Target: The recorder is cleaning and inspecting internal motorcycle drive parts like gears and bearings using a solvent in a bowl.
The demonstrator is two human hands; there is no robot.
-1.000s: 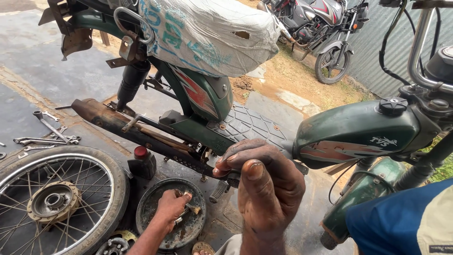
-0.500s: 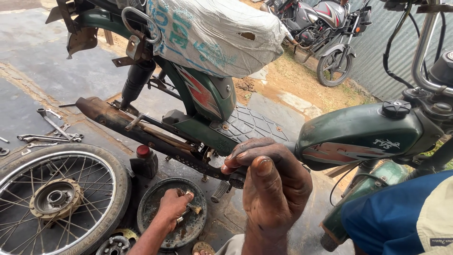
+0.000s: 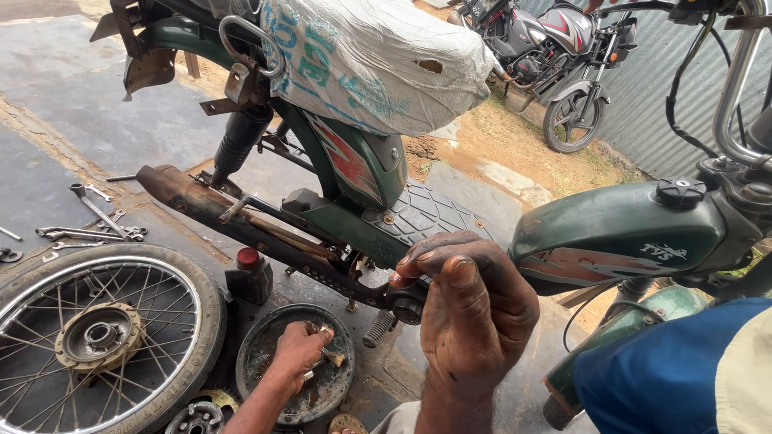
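I see my right hand [image 3: 474, 317] raised close to the camera, greasy, fingers curled around a small dark round part [image 3: 408, 309] at the lower frame of the green moped [image 3: 362, 173], just beside the ribbed footboard [image 3: 422, 213]. My left hand [image 3: 299, 354] is lower down, closed on a small brush-like tool [image 3: 331, 358] and resting inside a round, dirty metal pan [image 3: 281, 354] on the ground. The ground is dark, wet-looking concrete [image 3: 48, 88] with cracks and oily stains. A detached spoked wheel [image 3: 100, 333] lies flat to the left of the pan, touching or nearly touching it. Several wrenches [image 3: 92, 221] lie loose on the concrete beyond the wheel. A small black container with a red cap [image 3: 249, 273] stands between wheel and moped. The moped seat is wrapped in a white printed sack [image 3: 378, 60]. The setting is outdoors: a patch of bare dirt [image 3: 515, 149], a parked motorcycle [image 3: 555, 56] and a corrugated metal wall [image 3: 651, 88] behind.
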